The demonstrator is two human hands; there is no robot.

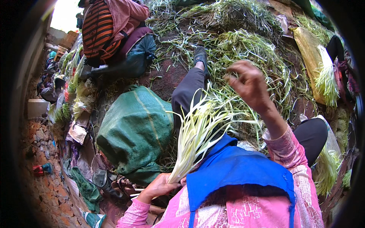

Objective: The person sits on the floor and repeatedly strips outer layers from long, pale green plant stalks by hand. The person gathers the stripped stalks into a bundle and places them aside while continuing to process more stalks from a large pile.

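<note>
My left hand (pixel 161 185) grips the white stalk ends of a bunch of pale yellow-green leafy stalks (pixel 194 128), which look like blanched chives. The leafy tips fan up and to the right over my blue apron (pixel 242 165). A few white stalk ends stick out below the fist. My right hand (pixel 251 85) is raised to the right of the leaf tips, its fingers curled and blurred by motion. Whether a leaf is pinched in it cannot be made out. Beneath it lies a wide heap of loose green leaves (pixel 256 54).
A tied green woven sack (pixel 137 128) stands left of my leg. Another person (pixel 102 31) in striped cloth sits at the upper left. More bunches (pixel 328 77) rest on a yellow sack (pixel 309 57) at right. Cloths and bags (pixel 85 182) lie along a brick edge (pixel 48 171).
</note>
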